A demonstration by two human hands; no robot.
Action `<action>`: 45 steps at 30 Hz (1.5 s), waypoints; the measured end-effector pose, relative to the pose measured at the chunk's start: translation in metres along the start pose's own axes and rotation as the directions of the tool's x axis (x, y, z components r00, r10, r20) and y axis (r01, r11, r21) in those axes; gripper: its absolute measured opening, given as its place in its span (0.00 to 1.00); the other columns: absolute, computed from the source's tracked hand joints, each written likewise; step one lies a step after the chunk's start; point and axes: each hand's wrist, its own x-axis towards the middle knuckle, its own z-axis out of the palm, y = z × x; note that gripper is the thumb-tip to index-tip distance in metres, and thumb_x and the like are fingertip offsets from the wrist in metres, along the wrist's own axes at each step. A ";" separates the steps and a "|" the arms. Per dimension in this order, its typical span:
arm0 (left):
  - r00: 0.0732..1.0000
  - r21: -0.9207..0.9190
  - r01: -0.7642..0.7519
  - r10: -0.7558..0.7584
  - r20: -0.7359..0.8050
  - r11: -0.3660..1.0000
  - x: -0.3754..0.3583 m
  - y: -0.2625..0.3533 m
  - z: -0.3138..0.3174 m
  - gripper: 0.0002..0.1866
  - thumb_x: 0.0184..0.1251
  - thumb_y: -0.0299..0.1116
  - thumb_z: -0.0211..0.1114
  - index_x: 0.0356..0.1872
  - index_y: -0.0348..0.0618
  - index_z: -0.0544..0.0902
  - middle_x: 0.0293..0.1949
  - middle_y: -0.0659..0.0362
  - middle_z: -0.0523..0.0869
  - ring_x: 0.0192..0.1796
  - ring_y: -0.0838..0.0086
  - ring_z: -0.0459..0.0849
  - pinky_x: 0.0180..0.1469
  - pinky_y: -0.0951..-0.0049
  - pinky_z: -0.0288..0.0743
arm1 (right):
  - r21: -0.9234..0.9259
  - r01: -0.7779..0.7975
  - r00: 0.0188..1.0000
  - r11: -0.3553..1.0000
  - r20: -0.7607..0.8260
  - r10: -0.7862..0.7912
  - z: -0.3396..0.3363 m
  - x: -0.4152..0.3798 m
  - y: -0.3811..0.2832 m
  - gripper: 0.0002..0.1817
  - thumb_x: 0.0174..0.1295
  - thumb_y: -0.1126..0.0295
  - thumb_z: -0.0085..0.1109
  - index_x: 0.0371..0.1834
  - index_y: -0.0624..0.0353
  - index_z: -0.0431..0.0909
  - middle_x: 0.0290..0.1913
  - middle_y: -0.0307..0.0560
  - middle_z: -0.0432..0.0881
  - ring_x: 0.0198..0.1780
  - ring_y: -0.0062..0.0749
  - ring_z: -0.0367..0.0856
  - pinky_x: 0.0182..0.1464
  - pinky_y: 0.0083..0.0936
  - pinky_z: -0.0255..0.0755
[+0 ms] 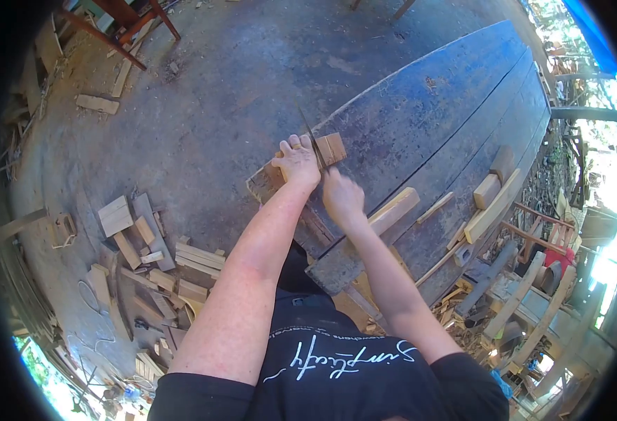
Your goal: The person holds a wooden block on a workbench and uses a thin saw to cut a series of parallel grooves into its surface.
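A short reddish-brown wooden block (331,148) lies near the edge of the dark plank workbench (421,105). My left hand (299,163) presses down on the block's left part, its fingers curled over the wood. Across the block, just right of those fingers, runs the thin dark blade of a handsaw (308,130), its tip pointing away from me. My right hand (344,196) is closed at the near end of the saw, slightly blurred; the handle is hidden inside the fist. A thin line shows across the block to the right of the blade.
On the bench's right side lie a light wooden board (492,207), a beam (395,209) and smaller blocks. Piles of wood offcuts (196,259) cover the floor at left. A wooden chair (123,28) stands at the far left. More timber and clutter (526,302) fill the right.
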 end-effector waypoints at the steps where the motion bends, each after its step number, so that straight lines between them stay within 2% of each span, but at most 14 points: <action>1: 1.000 -0.008 -0.006 0.006 0.005 1.000 0.000 0.000 0.000 0.18 0.65 0.30 0.59 0.55 0.50 0.70 0.55 0.58 0.70 0.61 0.59 0.68 0.47 0.41 0.72 | 0.016 0.041 0.999 0.999 -0.025 -0.041 0.009 0.020 -0.001 0.13 0.73 0.61 0.45 0.36 0.57 0.74 0.29 0.60 0.85 0.32 0.57 0.86 0.36 0.47 0.80; 5: 0.999 -0.007 -0.040 0.040 0.000 0.999 0.001 -0.004 0.003 0.18 0.64 0.30 0.59 0.55 0.50 0.70 0.55 0.58 0.70 0.60 0.59 0.68 0.46 0.42 0.72 | 0.093 -0.005 1.000 0.996 0.018 0.004 -0.003 -0.003 0.004 0.13 0.73 0.60 0.45 0.40 0.57 0.75 0.29 0.63 0.84 0.34 0.61 0.84 0.38 0.53 0.77; 7: 0.999 -0.011 -0.042 0.042 0.000 0.999 0.001 -0.003 0.003 0.18 0.64 0.30 0.60 0.55 0.50 0.70 0.55 0.57 0.70 0.60 0.59 0.68 0.46 0.42 0.72 | 0.012 -0.094 0.992 0.995 0.087 0.093 -0.014 -0.053 0.013 0.14 0.73 0.59 0.45 0.34 0.56 0.73 0.27 0.59 0.85 0.32 0.57 0.86 0.35 0.49 0.79; 10: 0.999 0.012 -0.034 0.034 0.005 0.999 -0.001 -0.004 0.002 0.18 0.63 0.30 0.60 0.55 0.50 0.70 0.55 0.57 0.70 0.59 0.59 0.68 0.47 0.42 0.72 | -0.032 -0.132 0.980 0.991 0.145 0.135 -0.024 -0.084 0.013 0.14 0.72 0.59 0.46 0.34 0.56 0.72 0.27 0.59 0.85 0.31 0.58 0.86 0.35 0.50 0.79; 13: 0.999 0.026 -0.047 0.047 0.007 0.999 0.001 -0.002 0.000 0.18 0.63 0.30 0.60 0.54 0.50 0.70 0.54 0.57 0.70 0.59 0.59 0.68 0.46 0.42 0.72 | 0.010 -0.023 1.000 1.000 0.009 0.023 -0.006 -0.014 -0.001 0.13 0.72 0.60 0.45 0.35 0.56 0.73 0.27 0.59 0.85 0.32 0.58 0.86 0.35 0.49 0.79; 17: 0.997 0.012 -0.072 0.072 -0.007 0.997 0.004 -0.006 0.008 0.18 0.63 0.29 0.61 0.54 0.49 0.70 0.54 0.57 0.70 0.59 0.58 0.68 0.45 0.44 0.72 | 0.009 0.029 0.999 1.000 0.021 -0.029 -0.001 0.024 -0.007 0.14 0.73 0.60 0.44 0.35 0.56 0.74 0.27 0.60 0.85 0.32 0.58 0.86 0.36 0.48 0.80; 21: 0.998 0.011 -0.066 0.066 0.008 0.998 0.004 -0.006 0.003 0.19 0.62 0.29 0.61 0.54 0.49 0.70 0.54 0.57 0.70 0.58 0.58 0.68 0.44 0.44 0.72 | 0.061 -0.131 0.985 0.989 0.122 0.123 -0.021 -0.065 0.012 0.13 0.73 0.59 0.46 0.40 0.57 0.74 0.28 0.63 0.83 0.34 0.63 0.83 0.38 0.54 0.77; 24: 0.997 0.066 -0.078 0.078 0.002 0.995 -0.001 -0.006 0.004 0.19 0.61 0.29 0.61 0.54 0.49 0.70 0.54 0.57 0.70 0.58 0.58 0.68 0.45 0.44 0.72 | -0.005 -0.138 0.985 0.990 0.107 0.138 -0.021 -0.073 0.009 0.15 0.72 0.58 0.46 0.36 0.57 0.74 0.27 0.62 0.84 0.31 0.59 0.85 0.35 0.52 0.78; 27: 0.997 0.064 -0.070 0.068 0.029 0.995 0.001 -0.005 -0.003 0.21 0.61 0.29 0.62 0.55 0.50 0.70 0.54 0.58 0.70 0.59 0.58 0.68 0.45 0.44 0.72 | -0.001 -0.021 1.000 1.000 -0.018 0.021 0.001 0.000 -0.006 0.15 0.74 0.59 0.43 0.37 0.56 0.75 0.27 0.60 0.85 0.31 0.59 0.85 0.36 0.51 0.79; 29: 0.997 0.038 -0.074 0.073 0.027 0.997 0.000 -0.006 -0.003 0.21 0.61 0.29 0.62 0.56 0.50 0.70 0.54 0.58 0.70 0.59 0.59 0.68 0.45 0.43 0.71 | 0.003 -0.019 1.000 1.000 0.011 0.019 0.000 0.014 -0.009 0.15 0.74 0.59 0.42 0.37 0.56 0.75 0.27 0.59 0.85 0.31 0.59 0.85 0.36 0.50 0.79; 34: 0.997 0.028 -0.077 0.077 0.005 0.997 0.008 -0.005 0.009 0.20 0.63 0.30 0.61 0.56 0.49 0.70 0.54 0.58 0.70 0.59 0.60 0.68 0.44 0.44 0.71 | 0.005 -0.159 0.976 0.987 0.154 0.156 -0.027 -0.069 0.006 0.14 0.73 0.59 0.45 0.40 0.57 0.74 0.28 0.63 0.84 0.33 0.62 0.84 0.38 0.53 0.77; 37: 0.997 0.045 -0.069 0.069 0.018 0.997 0.004 -0.007 0.010 0.19 0.63 0.31 0.60 0.55 0.49 0.70 0.54 0.57 0.70 0.59 0.60 0.68 0.44 0.44 0.71 | 0.013 -0.178 0.973 0.984 0.154 0.174 -0.031 -0.078 0.001 0.14 0.73 0.59 0.46 0.41 0.58 0.74 0.28 0.63 0.84 0.34 0.62 0.84 0.38 0.53 0.77; 41: 0.991 0.035 -0.131 0.131 -0.014 0.991 0.003 -0.011 0.005 0.21 0.61 0.32 0.62 0.55 0.48 0.70 0.54 0.56 0.70 0.59 0.59 0.68 0.44 0.45 0.71 | 0.013 -0.047 0.999 0.999 0.025 0.047 0.000 0.020 -0.014 0.16 0.73 0.58 0.44 0.37 0.57 0.75 0.27 0.61 0.84 0.31 0.61 0.85 0.36 0.53 0.78; 45: 0.982 0.053 -0.190 0.189 0.025 0.980 0.004 -0.013 -0.003 0.27 0.54 0.35 0.69 0.56 0.47 0.69 0.54 0.56 0.70 0.58 0.58 0.68 0.45 0.45 0.71 | 0.015 -0.108 0.993 0.994 0.049 0.107 -0.012 0.001 -0.016 0.17 0.74 0.58 0.43 0.37 0.58 0.76 0.27 0.62 0.84 0.33 0.60 0.85 0.37 0.52 0.78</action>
